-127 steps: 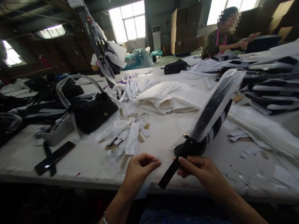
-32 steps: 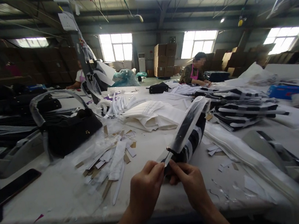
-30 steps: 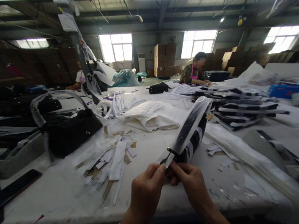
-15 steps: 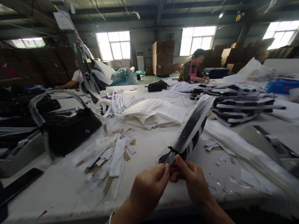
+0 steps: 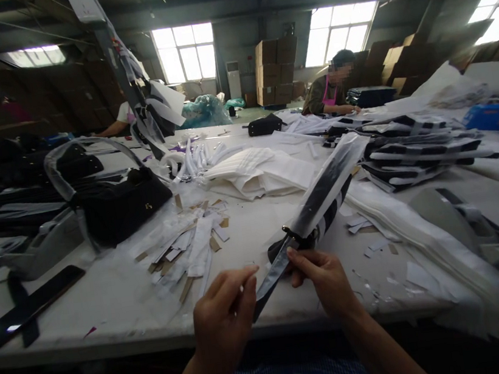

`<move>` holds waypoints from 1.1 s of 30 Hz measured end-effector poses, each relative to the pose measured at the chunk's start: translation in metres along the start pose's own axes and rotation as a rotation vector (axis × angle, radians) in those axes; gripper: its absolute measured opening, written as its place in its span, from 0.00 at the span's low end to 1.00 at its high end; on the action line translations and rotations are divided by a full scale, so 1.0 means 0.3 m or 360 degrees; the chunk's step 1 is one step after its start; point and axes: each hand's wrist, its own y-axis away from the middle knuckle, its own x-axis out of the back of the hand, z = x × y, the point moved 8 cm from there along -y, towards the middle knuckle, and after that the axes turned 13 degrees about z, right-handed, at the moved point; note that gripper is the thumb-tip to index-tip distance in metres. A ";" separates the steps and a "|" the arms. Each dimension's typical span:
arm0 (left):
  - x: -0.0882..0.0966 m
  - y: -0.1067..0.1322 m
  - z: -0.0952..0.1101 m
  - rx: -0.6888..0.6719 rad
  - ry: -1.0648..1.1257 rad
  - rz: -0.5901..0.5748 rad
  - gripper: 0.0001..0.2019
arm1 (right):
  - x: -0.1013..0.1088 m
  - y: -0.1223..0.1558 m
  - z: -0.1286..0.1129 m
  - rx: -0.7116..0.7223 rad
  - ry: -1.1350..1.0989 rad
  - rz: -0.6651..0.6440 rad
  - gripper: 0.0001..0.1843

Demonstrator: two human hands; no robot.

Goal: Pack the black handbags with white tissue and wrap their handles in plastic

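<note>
My right hand pinches a black bag strap near its small metal ring, close to the table's front edge. The strap slants up to the right, and most of it is wrapped in clear plastic film. Its bare black tail runs down-left toward my left hand. That hand is closed, with the thumb and fingers pinched on something small and pale that I cannot make out, right beside the tail.
A black handbag with a wrapped handle stands at the left on the white table. Paper scraps, folded white fabric, wrapped straps and a phone lie around. A person works at the far end.
My left hand has drawn back down and left from the strap's ring, baring the black tail. The view has tilted down a little.
</note>
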 end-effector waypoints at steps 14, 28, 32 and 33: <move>-0.277 0.080 -0.146 0.1188 0.0555 -0.0501 0.21 | 0.117 -0.002 -0.064 0.0455 0.0354 0.0019 0.22; -0.277 0.096 -0.159 0.1252 0.0470 -0.0353 0.23 | 1.448 -0.229 -0.052 -0.0135 0.1075 0.1512 0.16; -0.275 0.094 -0.168 0.1257 0.0475 -0.0325 0.25 | 1.463 -0.239 -0.016 -0.0277 0.0811 0.1437 0.17; -0.273 0.092 -0.170 0.1253 0.0468 -0.0319 0.26 | 1.461 -0.233 -0.022 -0.0269 0.0744 0.1437 0.16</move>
